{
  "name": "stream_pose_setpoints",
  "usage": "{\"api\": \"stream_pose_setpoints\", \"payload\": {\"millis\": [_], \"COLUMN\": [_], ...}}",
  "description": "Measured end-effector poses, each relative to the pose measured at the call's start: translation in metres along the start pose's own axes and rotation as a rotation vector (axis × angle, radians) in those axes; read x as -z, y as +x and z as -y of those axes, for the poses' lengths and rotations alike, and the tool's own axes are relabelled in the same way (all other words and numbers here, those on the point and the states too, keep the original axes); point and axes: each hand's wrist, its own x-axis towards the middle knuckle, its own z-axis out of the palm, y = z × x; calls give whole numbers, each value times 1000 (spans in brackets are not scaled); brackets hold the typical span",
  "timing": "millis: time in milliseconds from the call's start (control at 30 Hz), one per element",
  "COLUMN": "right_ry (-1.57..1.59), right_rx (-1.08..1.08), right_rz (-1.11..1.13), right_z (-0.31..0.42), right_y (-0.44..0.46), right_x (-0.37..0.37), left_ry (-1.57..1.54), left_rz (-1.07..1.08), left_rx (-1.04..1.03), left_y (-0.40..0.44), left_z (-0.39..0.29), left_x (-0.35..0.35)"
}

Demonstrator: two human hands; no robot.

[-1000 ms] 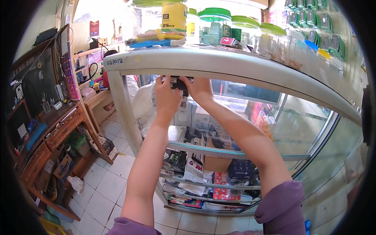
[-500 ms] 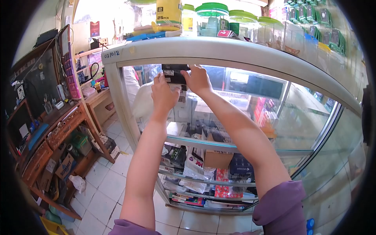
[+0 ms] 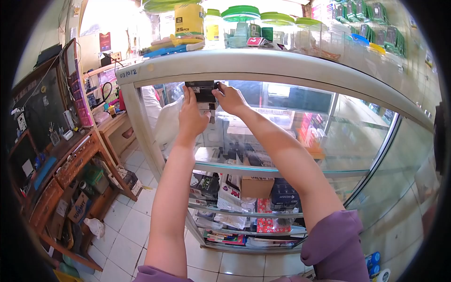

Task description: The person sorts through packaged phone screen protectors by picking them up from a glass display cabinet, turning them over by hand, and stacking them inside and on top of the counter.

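Both hands reach into the upper part of a glass display case [image 3: 263, 63] with a pale metal frame. Between them is a stack of small black boxes [image 3: 203, 94] bearing white labels, just under the top rail. My left hand [image 3: 193, 117] is pressed along the stack's left side, its fingers pointing up and the thumb at the lower boxes. From the right, my right hand [image 3: 230, 99] holds the upper boxes' edge with thumb and fingers. Below the hands, white boxes stand behind the glass shelf [image 3: 282, 170].
Jars with green lids [image 3: 241, 14] and a yellow container [image 3: 189, 21] stand on the case top. Lower shelves hold a cardboard box [image 3: 257, 186] and packages. A wooden desk [image 3: 70, 164] is at left. Behind the case, a person's pale sleeve [image 3: 150, 103] shows.
The view has shifted, moving the case slightly left. The black stack shows more fully than at first, and my left fingers now lie flatter along its side. My right hand remains at the right edge.
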Motion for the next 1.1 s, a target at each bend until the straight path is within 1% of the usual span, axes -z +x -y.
{"api": "stream_pose_setpoints", "payload": {"millis": [67,133,200,267,300,367,433,500,533,567,600,633,700,733,800,833,900,967,1033,1100], "right_ry": [0,-14,-29,-86,-90,-60,-87,-37,-44,-9,23,16,156,202,195,182,180,169,166,159], "right_rx": [-25,-25,-33,-20,-24,-132,-122,-92,-102,-92,-82,-98,-167,-199,131,103,62,-28,-124,-210], "right_rz": [37,197,212,261,255,357,358,273,266,245,227,222,253,259,-203,-212,-257,-268,-284,-316], "right_z": [-1,-4,-8,-17,-8,26,48,62,70,77,87,101,125,130,134,137,150,162,171,185], "right_y": [1,8,11,16,12,-11,-32,-55,-69,-85,-104,-127,-180,-208,-293,-329,-403,-474,-546,-607], "right_x": [3,10,9,6,11,30,42,45,48,50,56,67,84,87,83,85,95,107,120,143], "left_ry": [9,15,0,26,54,59,59,-34,-45,-123,-205,-219,-383,-397,-528,-548,-599,-650,-665,-754], "left_rz": [19,26,63,44,28,3,-20,-141,-134,-196,-260,-248,-334,-314,-422,-396,-393,-360,-336,-271], "left_rx": [5,10,29,34,47,52,55,-37,-44,-137,-224,-226,-176,-178,-228,-225,-302,-317,-385,-407], "left_y": [-3,-3,-4,-5,-6,-8,-14,-29,-38,-51,-65,-83,-121,-144,-209,-236,-289,-341,-390,-430], "left_z": [0,2,4,0,-2,-5,-17,-36,-46,-56,-67,-80,-107,-116,-137,-143,-159,-180,-203,-231], "left_x": [0,1,-1,0,0,1,5,19,25,31,37,45,62,65,67,67,70,79,90,98]}}
